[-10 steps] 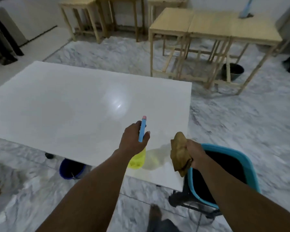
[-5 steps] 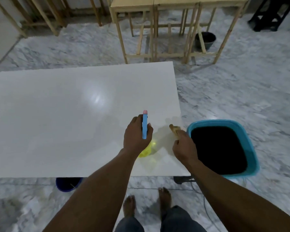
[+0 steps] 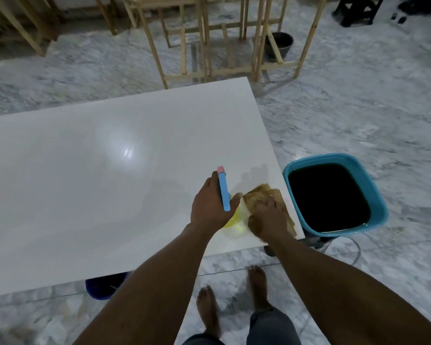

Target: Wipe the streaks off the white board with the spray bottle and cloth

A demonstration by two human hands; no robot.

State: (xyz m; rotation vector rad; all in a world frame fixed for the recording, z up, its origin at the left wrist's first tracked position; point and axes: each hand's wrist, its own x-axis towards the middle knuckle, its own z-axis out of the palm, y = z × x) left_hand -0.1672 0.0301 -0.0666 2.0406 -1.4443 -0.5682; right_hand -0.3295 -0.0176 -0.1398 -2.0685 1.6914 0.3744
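**Onlooker:** Where's the cloth (image 3: 256,195) right now?

**Me:** Down on the white board (image 3: 97,195), at its near right corner. It's a tan, crumpled rag, soft against that hard glossy panel. My right hand (image 3: 265,220) lies on top, palm down, fingers pressing it flat so the whole rag meets the sheen.

**Onlooker:** And the other hand?

**Me:** My left hand (image 3: 207,207) is wrapped round the spray bottle (image 3: 223,192), just beside the cloth. The blue trigger head with its pink tip points away from me, and the see-through yellow body sits under my palm. I hold it close so the spray lands where I wipe, I reckon.

**Onlooker:** See any streaks?

**Me:** Not clearly. The light is dim, and there's one bright glare spot further left.

**Onlooker:** What's beside you?

**Me:** A teal tub (image 3: 377,210), rounded plastic and full of dark liquid, right off the board's edge. Handy for rinsing, I'd guess. A blue bucket (image 3: 102,287) peeks out under the board's near edge. Pale wooden frames (image 3: 204,58) stand beyond it on the marble floor (image 3: 371,108).
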